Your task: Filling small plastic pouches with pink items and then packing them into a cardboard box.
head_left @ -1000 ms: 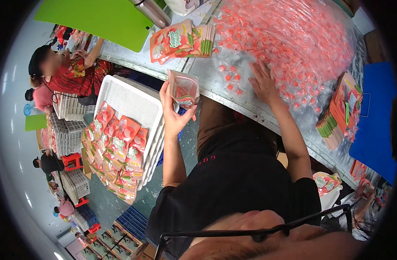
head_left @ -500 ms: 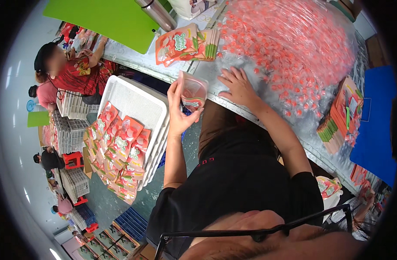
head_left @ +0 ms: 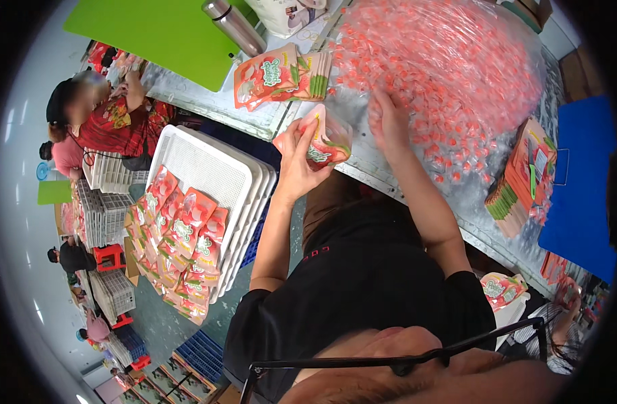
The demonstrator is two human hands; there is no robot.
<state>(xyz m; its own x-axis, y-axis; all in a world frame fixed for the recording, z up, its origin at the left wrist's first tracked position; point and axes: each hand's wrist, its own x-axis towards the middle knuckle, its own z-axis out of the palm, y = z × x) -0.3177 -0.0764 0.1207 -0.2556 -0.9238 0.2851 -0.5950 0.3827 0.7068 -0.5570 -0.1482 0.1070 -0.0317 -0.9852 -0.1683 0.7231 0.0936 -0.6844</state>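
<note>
My left hand [head_left: 298,165] grips a printed red and peach pouch [head_left: 327,149] just off the front edge of the table, its thumb and fingers pressing the pouch from both sides. The pouch bulges and its upper end looks parted. Over the table, my right hand [head_left: 390,128] is turned on its side at the near left border of a large heap of small clear-wrapped red candies [head_left: 443,94]. Its fingertips are blurred against the candies, so what they hold, if anything, does not show. Flat pouches [head_left: 271,75] lie stacked beyond my left hand.
Stacked white trays [head_left: 211,158] on my left carry many pouches [head_left: 187,236]. A steel flask [head_left: 234,28] stands beside a green board [head_left: 167,40]. At right lie another pouch stack [head_left: 521,178], a green-handled tool [head_left: 532,176] and a blue panel [head_left: 581,188]. A co-worker [head_left: 113,121] sits at far left.
The pouch in my left hand has moved right and tilted, and its printed side now faces up. My right hand has lifted from lying flat on the table and turned sideways toward the candies.
</note>
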